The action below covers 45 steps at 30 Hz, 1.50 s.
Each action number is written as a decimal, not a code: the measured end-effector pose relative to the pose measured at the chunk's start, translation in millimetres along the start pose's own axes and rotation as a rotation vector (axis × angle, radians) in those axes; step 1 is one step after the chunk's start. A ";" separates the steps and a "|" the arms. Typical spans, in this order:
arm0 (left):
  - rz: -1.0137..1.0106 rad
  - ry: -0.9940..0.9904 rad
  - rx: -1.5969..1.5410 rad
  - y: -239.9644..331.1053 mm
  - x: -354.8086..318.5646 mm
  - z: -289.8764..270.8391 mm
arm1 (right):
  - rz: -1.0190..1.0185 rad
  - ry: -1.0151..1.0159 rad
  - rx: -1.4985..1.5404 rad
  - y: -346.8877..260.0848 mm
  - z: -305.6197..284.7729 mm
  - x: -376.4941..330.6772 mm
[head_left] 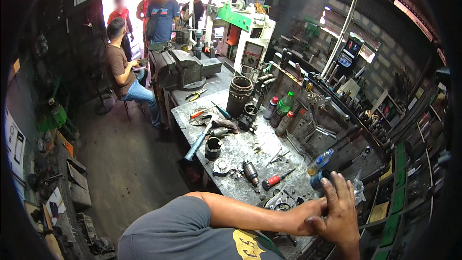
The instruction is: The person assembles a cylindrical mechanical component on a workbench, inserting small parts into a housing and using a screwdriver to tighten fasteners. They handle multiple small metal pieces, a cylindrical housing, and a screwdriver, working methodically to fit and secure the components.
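My left arm reaches across the bench's near end. Its hand [315, 208] is mostly hidden behind my right hand, so its fingers cannot be made out. My right hand [340, 219] rises from the lower edge with fingers stretched and apart, its thumb over the left wrist; nothing shows in it. Beneath my left forearm lies a round metal housing [281, 202]. Just beyond the hands are a blue cylindrical object [317, 180] and a tilted clear bottle [321, 161]. Farther left lie a red-handled screwdriver [273, 182] and a motor armature [250, 172].
The metal bench [260, 139] also carries a hammer [198, 140], a dark ring housing [213, 148], a large cylinder [239, 94] and several bottles [285, 105]. A vise [185, 70] stands at the far end. A person [121, 65] sits left of it; others stand behind.
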<state>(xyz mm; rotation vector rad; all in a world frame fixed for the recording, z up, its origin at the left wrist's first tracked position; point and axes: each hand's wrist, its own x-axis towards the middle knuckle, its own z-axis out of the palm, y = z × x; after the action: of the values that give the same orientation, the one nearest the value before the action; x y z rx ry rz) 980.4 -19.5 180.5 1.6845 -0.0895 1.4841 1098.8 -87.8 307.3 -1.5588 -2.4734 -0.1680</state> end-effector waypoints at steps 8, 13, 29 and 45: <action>-0.674 -0.479 -0.698 -84.8 -4.9 -26.2 | -0.043 -0.079 0.315 11.7 -28.9 0.7; -0.593 -0.088 -0.427 -56.1 -38.4 -13.6 | 0.200 -0.013 0.111 16.4 -10.1 3.5; -0.405 -0.145 0.071 -24.2 -14.2 -35.0 | 0.081 0.041 0.226 24.9 -9.7 0.4; -0.351 -0.317 0.034 -16.4 -2.8 -47.2 | 0.255 0.007 0.238 30.0 -5.6 -11.2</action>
<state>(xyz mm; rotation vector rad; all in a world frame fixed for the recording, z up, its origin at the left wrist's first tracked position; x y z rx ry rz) 952.4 19.1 165.3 1.8418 0.0597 0.9596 1131.2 -85.8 309.6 -1.7402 -2.1685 0.1547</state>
